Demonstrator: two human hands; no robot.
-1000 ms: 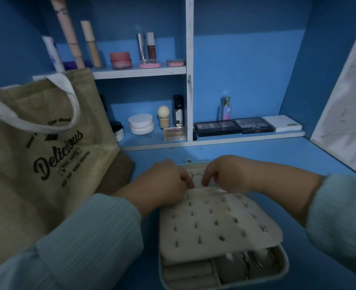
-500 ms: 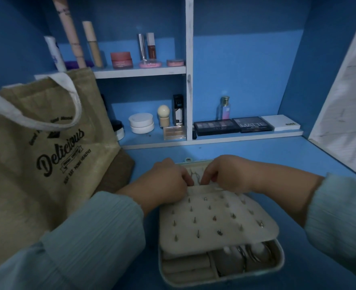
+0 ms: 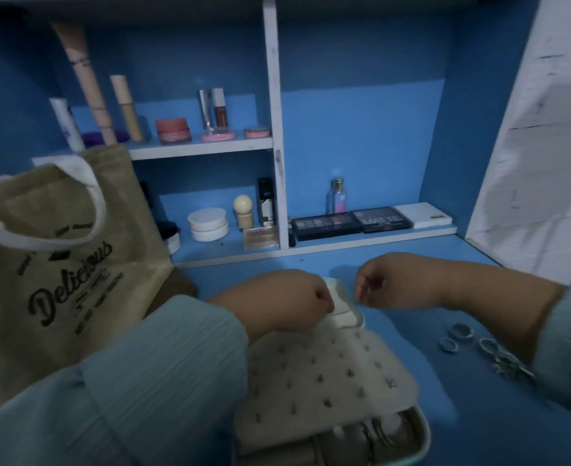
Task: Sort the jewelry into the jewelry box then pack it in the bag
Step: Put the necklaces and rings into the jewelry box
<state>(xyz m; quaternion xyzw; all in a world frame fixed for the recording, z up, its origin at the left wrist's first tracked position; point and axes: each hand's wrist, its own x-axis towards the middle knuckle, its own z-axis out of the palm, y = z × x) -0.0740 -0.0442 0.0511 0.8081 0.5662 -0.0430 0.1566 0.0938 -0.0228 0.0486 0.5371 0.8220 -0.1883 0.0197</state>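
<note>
Low in the frame's centre, the open jewelry box (image 3: 422, 438) sits on the blue desk (image 3: 395, 264), its studded earring panel (image 3: 324, 378) tilted over the compartments. Curled fingers of the left hand (image 3: 287, 299) grip the panel's upper edge. Just right, the right hand (image 3: 388, 282) hovers with fingers curled; whether it pinches anything I cannot tell. Silver rings (image 3: 479, 348) lie at right, and the tan bag (image 3: 52, 264) stands at left.
</note>
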